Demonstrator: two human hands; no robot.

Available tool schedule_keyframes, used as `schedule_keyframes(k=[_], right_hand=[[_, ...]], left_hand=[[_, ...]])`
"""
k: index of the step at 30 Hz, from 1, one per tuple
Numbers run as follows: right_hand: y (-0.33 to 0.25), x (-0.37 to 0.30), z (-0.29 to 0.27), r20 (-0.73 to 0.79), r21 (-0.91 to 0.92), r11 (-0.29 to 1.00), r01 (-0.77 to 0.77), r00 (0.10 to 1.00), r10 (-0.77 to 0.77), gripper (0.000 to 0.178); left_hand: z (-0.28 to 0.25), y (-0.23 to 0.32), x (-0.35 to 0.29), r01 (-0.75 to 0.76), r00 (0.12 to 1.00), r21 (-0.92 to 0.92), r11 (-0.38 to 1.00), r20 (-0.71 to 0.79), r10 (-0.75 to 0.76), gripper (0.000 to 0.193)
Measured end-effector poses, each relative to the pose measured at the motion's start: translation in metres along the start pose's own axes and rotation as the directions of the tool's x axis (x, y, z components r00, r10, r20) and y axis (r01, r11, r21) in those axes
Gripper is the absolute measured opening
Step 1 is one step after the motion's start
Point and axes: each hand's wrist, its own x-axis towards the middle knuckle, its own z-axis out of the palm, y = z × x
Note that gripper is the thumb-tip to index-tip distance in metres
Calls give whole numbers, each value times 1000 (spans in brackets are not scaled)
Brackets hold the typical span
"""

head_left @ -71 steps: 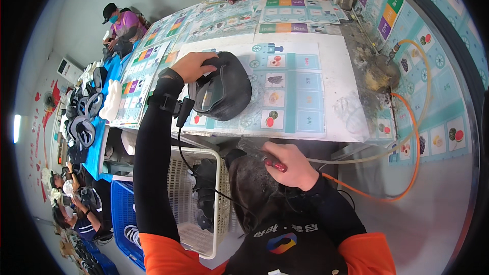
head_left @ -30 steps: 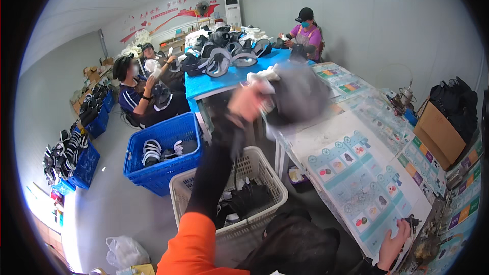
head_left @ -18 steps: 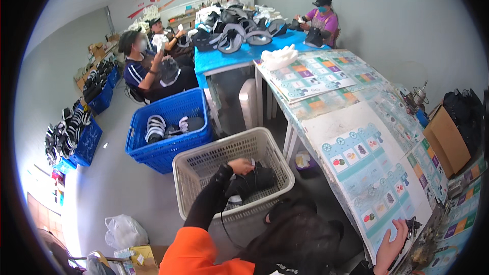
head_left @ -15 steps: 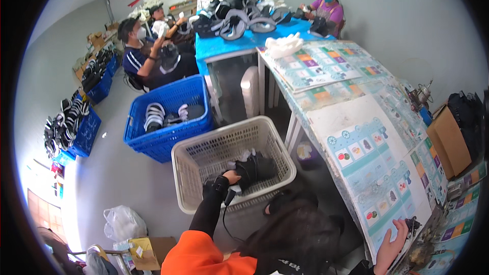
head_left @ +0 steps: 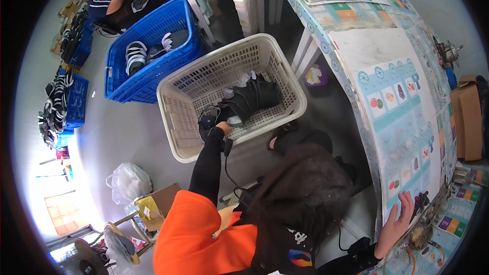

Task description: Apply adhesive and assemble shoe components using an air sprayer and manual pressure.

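Observation:
My left hand (head_left: pixel 224 128) reaches over the near side of a beige plastic basket (head_left: pixel 184 145). Its fingers are closed at a black shoe upper (head_left: pixel 208 118) at the left end of a row; the fingertips are partly hidden. Several more black shoe uppers (head_left: pixel 252 99) lie pressed together in the basket, with pale bits showing along their edges. My right hand (head_left: pixel 398 220) is at the right, by the near edge of a sloping table (head_left: pixel 379 46) covered with printed sheets. Its fingers are spread and hold nothing.
A blue crate (head_left: pixel 147 74) holding several grey and white striped shoe pieces stands beyond the basket. More loaded blue crates (head_left: pixel 76 102) line the left. A white plastic bag (head_left: pixel 128 183) and a cardboard box (head_left: pixel 162 204) lie on the floor. A co-worker (head_left: pixel 109 5) sits at the far left.
The view has tilted downward, so the basket and crates appear higher and the far table has mostly left the picture. My left hand now sits nearer the basket's left part. My right hand stays spread.

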Motion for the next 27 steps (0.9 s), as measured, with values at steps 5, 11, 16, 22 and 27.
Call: schedule_keyframes(k=[5,11,16,22,27], right_hand=[[-23,-2,14,157,61,997,55,985,-64,26],[-45,8,31,163,-5,989,149,976,-146,16],[-43,29,62,283,230,963,138,938,-202,15],[-43,35,91,353,181,980,80,925,-141,13],[-43,44,100,436,180,984,-5,897,-75,14]], left_hand=[[29,44,37,51,977,71,996,203,-64,51],[25,29,17,598,792,-91,796,-81,-605,68],[-9,-27,21,245,915,-72,967,-313,-255,76],[33,7,66,510,856,69,858,-136,-498,61],[2,-8,63,534,845,148,832,-96,-526,32]])
